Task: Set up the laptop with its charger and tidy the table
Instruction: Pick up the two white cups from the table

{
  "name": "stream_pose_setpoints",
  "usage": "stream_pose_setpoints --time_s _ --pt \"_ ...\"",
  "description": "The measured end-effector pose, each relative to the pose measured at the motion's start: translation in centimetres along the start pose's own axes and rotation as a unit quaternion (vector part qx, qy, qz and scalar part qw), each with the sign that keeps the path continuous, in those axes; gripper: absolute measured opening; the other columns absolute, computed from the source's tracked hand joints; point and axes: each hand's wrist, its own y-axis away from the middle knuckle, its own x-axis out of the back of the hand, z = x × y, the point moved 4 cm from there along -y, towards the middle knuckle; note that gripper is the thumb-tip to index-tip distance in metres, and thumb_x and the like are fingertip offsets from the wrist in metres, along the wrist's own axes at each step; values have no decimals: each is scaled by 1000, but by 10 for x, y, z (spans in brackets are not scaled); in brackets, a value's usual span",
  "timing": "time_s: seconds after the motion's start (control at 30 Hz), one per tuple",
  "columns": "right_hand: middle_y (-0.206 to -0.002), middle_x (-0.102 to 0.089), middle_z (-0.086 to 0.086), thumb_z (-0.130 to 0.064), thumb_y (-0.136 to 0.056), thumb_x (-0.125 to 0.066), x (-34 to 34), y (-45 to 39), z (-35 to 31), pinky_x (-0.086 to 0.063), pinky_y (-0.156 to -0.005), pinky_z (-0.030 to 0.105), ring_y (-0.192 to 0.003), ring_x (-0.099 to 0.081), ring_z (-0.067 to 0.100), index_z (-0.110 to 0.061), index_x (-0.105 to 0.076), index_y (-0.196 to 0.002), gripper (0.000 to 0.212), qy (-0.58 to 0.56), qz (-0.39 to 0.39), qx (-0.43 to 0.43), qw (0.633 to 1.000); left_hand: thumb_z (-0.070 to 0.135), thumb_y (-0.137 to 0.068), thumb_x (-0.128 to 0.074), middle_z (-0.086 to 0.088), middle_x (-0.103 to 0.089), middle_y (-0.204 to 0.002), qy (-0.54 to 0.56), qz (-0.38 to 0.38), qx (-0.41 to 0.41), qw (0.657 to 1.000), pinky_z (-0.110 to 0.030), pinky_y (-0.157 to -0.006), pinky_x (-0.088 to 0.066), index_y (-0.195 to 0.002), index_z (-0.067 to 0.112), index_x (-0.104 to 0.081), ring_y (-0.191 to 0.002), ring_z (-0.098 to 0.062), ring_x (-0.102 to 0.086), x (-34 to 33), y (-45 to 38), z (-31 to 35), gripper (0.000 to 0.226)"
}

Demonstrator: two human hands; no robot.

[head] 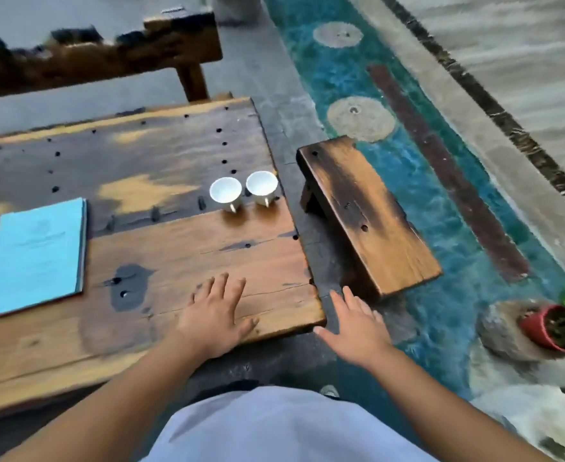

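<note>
On wooden table, 2 white cups, blue booklet writing unreadable; left hand, right hand released

A single head-worn camera looks forward and steeply down from close above the table's near right corner — taking in the tabletop, the floor beside it, and both outstretched forearms.

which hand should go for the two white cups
Left, probably. The left hand is open above the table, with the cups ahead; the right hand hovers beyond the edge.
</note>
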Motion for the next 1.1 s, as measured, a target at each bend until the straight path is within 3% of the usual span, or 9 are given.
stream_pose_setpoints --time_s 0.17,0.3,0.8,1.1 --pt "-166 -2 2 -71 -84 -45 10 -37 -21 -22 -117 49 -150 -14 25 -30 -9 -155 89 48 -29 80 995 85 -73 -13 -3 -9 -165 58 -9 97 994 -55 -117 -19 -153 38 -6 -150 -29 -12 -25 21 0 93" --pt "-166 -2 2 -74 -82 -42 10 -53 -38 -20 -118 51 -150 -14 26 -30 -9 -155 91 61 -42 106 992 83 -74 -16 -4 -10 -164 90 -3 116 989 -55 -116 -17 -152 41 -5 -150 -28 -10 -32 17 2 90" --pt "-166 -2 3 -77 -80 -40 50 -116 -75 -23 -117 50 -150 -14 27 -30 -8 -155 94 56 -6 77 995 80 -78 -24 -7 -7 -164 97 10 56 994 -52 -117 -22 -153 37 -9 -150 -30 -9 26 -80 -32 88" --pt "-165 -5 5 -74 -80 -46 92 -169 -94 -25 -116 47 -148 -16 30 -29 -14 -154 92 53 22 113 992 78 -78 -33 -9 -12 -163 165 45 63 983 -51 -117 -23 -153 34 -18 -148 -32 -14 56 -129 -47 89"
